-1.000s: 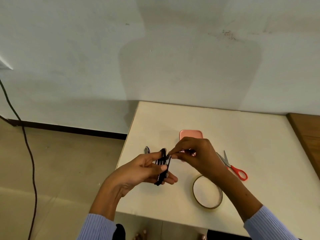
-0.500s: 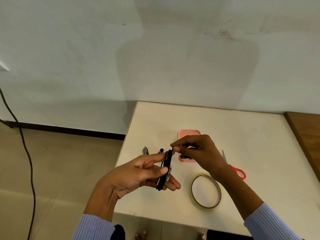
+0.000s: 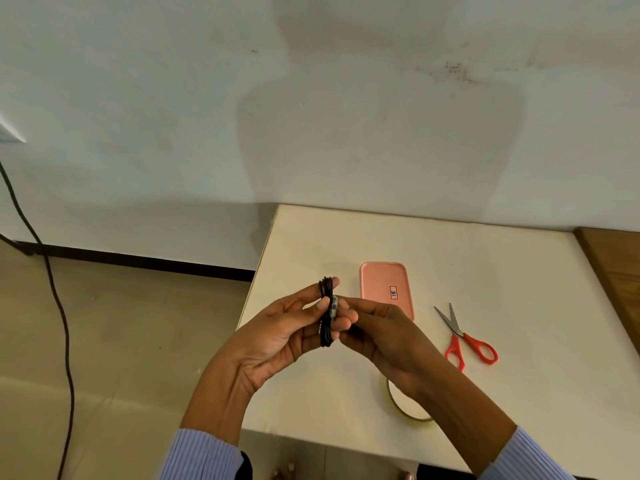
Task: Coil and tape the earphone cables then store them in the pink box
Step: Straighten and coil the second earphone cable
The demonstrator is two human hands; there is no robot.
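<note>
Both my hands are raised over the left front part of the cream rectangular table, with the flat pink rounded-rectangle plastic box as my landmark. The coiled black earphone cable bundle sits just left of the pink box, held in the air above the tabletop, not resting on it. Its long axis runs near vertical from where I look, one looped end pointing up and away from me, the other down toward me; a small pale band crosses its middle. My left hand grips the bundle: thumb pressed on its near side, fingers curled round the far side, index tip showing above the top loop. My right hand meets it from the pink box side, fingertips pinching the bundle at the pale band; fingers bent, closed on the coil. The table's left edge runs just left of the bundle, and floor lies beyond it. Bare tabletop extends behind the pink box to the wall. Right of the box, apart from it, lie red-handled metal scissors, blades pointing away from me. Nearer me than the box, a clear tape roll lies flat, partly hidden by my right wrist.
</note>
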